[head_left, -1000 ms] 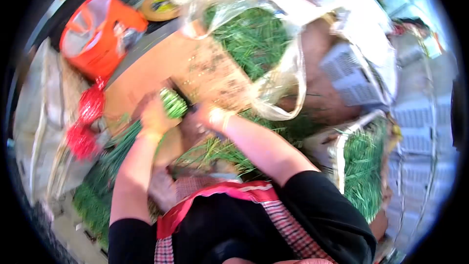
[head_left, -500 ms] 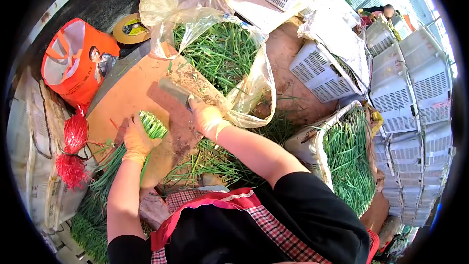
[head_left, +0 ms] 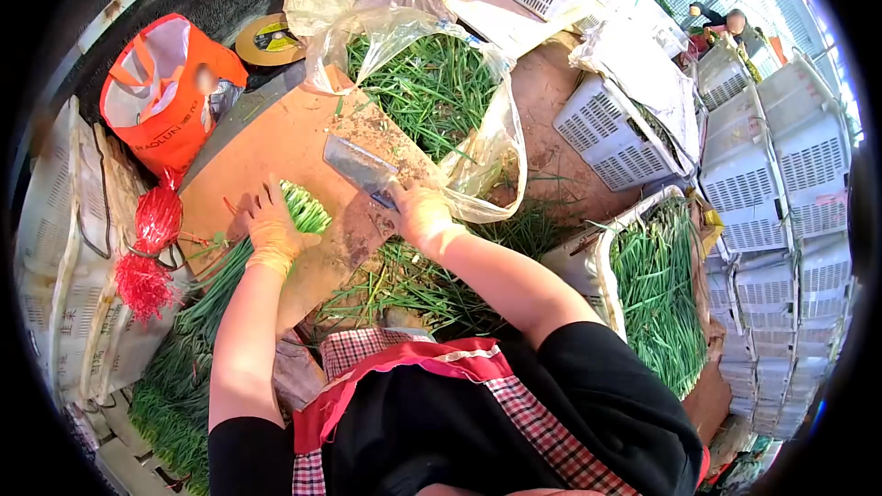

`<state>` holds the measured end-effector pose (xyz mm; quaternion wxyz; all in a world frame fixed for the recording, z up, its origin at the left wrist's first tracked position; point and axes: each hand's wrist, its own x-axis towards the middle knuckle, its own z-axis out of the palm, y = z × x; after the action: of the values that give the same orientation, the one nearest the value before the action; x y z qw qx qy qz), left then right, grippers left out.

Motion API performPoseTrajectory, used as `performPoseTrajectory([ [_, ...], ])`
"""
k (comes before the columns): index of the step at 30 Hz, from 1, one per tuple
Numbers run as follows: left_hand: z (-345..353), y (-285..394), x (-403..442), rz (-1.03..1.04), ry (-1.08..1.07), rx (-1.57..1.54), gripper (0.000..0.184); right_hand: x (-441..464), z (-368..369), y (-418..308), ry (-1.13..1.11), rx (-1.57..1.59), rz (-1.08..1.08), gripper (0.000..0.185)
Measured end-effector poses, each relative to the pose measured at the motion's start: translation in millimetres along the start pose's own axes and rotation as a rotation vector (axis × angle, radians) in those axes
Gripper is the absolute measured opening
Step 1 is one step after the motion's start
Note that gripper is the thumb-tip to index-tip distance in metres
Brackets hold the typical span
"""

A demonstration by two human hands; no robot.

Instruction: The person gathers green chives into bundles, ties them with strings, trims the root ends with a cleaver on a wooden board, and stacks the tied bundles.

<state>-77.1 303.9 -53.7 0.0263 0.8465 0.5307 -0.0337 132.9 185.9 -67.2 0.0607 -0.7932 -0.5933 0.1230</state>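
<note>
My left hand [head_left: 276,228], in an orange glove, lies around a bunch of green chives [head_left: 306,207]. The pale cut ends face up and right, and the long leaves trail down to the lower left. My right hand [head_left: 423,213], also gloved, grips a cleaver [head_left: 358,167] by its handle, which the fingers mostly hide. The cleaver's broad face shows above the orange board [head_left: 266,152], apart from the bunch. Beyond the blade, an open clear plastic bag [head_left: 508,142] holds loose green trimmings [head_left: 423,92].
A red string bundle [head_left: 158,220] hangs at the left, below an orange bag [head_left: 165,101]. A roll of tape [head_left: 269,39] lies behind. To the right stand a crate of chives [head_left: 657,294], a covered crate [head_left: 614,133] and stacked white crates [head_left: 772,211]. Another person [head_left: 730,28] is far back.
The cleaver has turned from nearly edge-on to show its broad face. My right hand has moved slightly right with it. The view has shifted a little; the left hand stays at the bunch.
</note>
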Motion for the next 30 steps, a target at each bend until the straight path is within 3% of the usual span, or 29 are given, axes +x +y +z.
performPoseTrajectory([
  [3, -5, 5, -21, -0.07, 0.18, 0.002, 0.135, -36, 4, 27, 0.091, 0.086, -0.001, 0.05],
  [6, 16, -6, -28, -0.051, 0.149, 0.014, 0.138, -88, -5, 46, 0.135, 0.176, 0.052, 0.048],
  [8, 13, 0, -22, -0.087, 0.12, 0.084, 0.128, -120, -12, 52, -0.023, 0.201, 0.161, 0.051],
  [10, 12, 1, -18, -0.118, 0.072, 0.196, 0.106, -152, 0, 60, 0.052, 0.233, 0.166, 0.051],
  [13, 30, -16, -7, 0.007, 0.093, -0.081, 0.082, -186, -9, 53, 0.074, 0.339, 0.247, 0.037],
  [17, 59, -63, 23, 0.138, 0.077, -0.308, 0.092, -219, -32, 58, 0.079, 0.391, 0.277, 0.035],
  [19, 27, -46, 15, 0.205, 0.128, -0.442, 0.095, -239, -37, 67, 0.108, 0.407, 0.308, 0.036],
  [21, -78, -4, -45, 0.314, 0.188, -0.476, 0.092, -251, -52, 70, 0.017, 0.428, 0.365, 0.038],
  [24, -98, -13, -36, 0.327, 0.18, -1.16, 0.058, -241, -79, 64, 0.177, 0.477, 0.236, 0.053],
  [26, -132, 9, -47, 0.401, 0.015, -1.575, 0.039, -202, -122, 45, 0.281, 0.724, -0.157, 0.059],
  [27, -178, 49, -109, 0.062, -0.315, -2.088, 0.041, -182, -133, 24, 0.498, 0.493, -0.272, 0.062],
  [28, -193, 52, -135, -0.068, -0.578, -2.315, 0.043, -165, -138, -9, 0.724, 0.331, -0.421, 0.065],
  [29, -197, 58, -135, -0.169, -0.189, -2.279, 0.048, -159, -149, -19, 0.784, 0.312, -0.473, 0.058],
  [30, -189, 67, -124, -0.205, 0.029, -2.299, 0.047, -162, -152, -8, 0.759, 0.343, -0.449, 0.052],
])
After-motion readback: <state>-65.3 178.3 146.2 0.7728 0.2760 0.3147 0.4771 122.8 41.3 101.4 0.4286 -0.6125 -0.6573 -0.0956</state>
